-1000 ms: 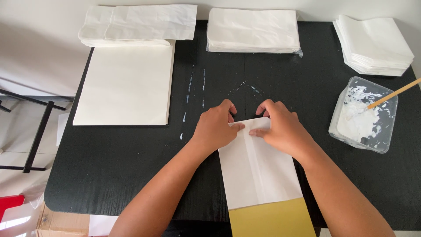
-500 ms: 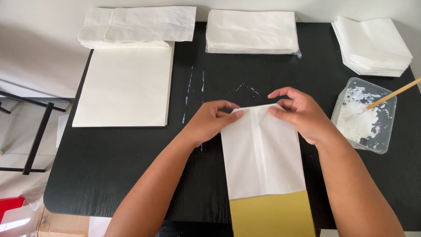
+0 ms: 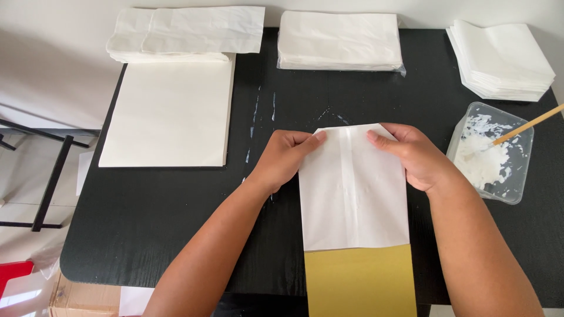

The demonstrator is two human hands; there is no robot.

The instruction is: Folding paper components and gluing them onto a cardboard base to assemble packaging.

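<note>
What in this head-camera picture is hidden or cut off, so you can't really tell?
- Yellow sheet: lower end cut off by the bottom edge.
- White paper bag: top corners covered by the left hand and right hand.
- Stick in the plastic tub: upper end leaves the right edge.

Matt white paper bag (image 3: pixel 352 188), grained black wood table (image 3: pixel 176 235) — clear plastic tub (image 3: pixel 517 176)

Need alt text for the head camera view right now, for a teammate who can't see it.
Both hands, left hand and right hand, grip the top corners of a folded white paper bag lying over a yellow card on a black table. Stacks of white paper line the far edge; a plastic tub of white paste with a stick sits right.
</note>
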